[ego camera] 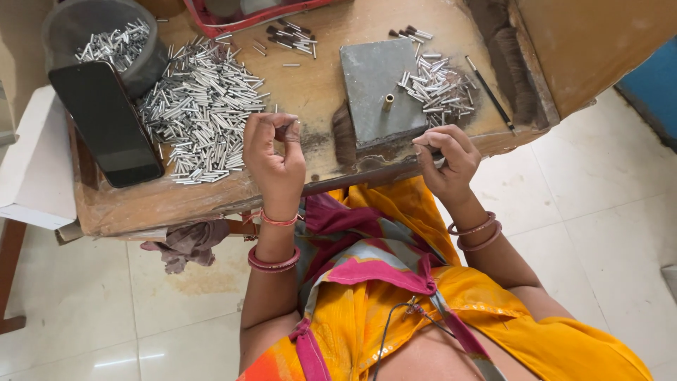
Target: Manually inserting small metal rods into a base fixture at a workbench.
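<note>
Fingers (282, 128) of the left hand (276, 164) pinched tight on a small dark tuft at the bench edge, a heap of short silver tubes (201, 109) at its ten o'clock. Right hand (446, 159) curled nearly closed round a thin silver tube. At its eleven o'clock, a grey metal block (377, 88) with a brass peg (388, 101).

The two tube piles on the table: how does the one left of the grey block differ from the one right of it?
The left pile is far bigger and spreads wide beside the phone; the right pile is small and tight against the grey block. The left pile is bare silver tubes; the right pile has a few dark-tipped pieces at its top edge. Both are short silver metal tubes lying loose on the wooden table.
</note>
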